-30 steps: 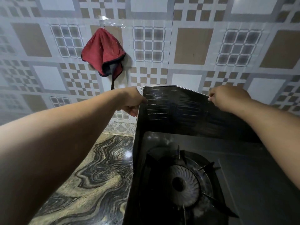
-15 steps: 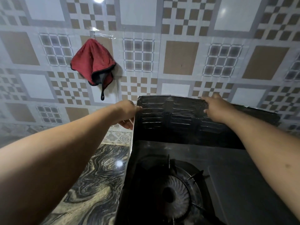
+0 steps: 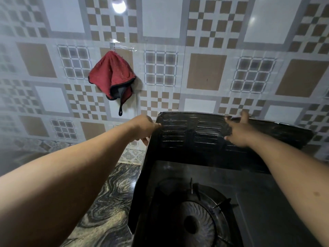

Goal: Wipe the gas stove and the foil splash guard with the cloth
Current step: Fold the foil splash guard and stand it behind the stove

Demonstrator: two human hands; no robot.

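A dark, ribbed foil splash guard [image 3: 192, 132] stands around the back and left side of the black gas stove [image 3: 267, 202], whose burner [image 3: 197, 223] sits at lower centre. My left hand [image 3: 144, 127] grips the guard's upper left corner, thumb on the inner face. My right hand [image 3: 238, 131] lies against the back panel near its top edge with fingers spread and straight. A red cloth [image 3: 112, 77] with dark trim hangs from a hook on the tiled wall, up and left of the guard, in neither hand.
The patterned tile wall [image 3: 206, 73] rises right behind the guard. A marbled stone countertop [image 3: 106, 202] runs to the left of the stove. My two forearms cross the foreground.
My right hand has released its grip on the guard's top edge and now lies with fingers spread on the back panel. The view has tilted upward. The left hand keeps its hold on the corner.
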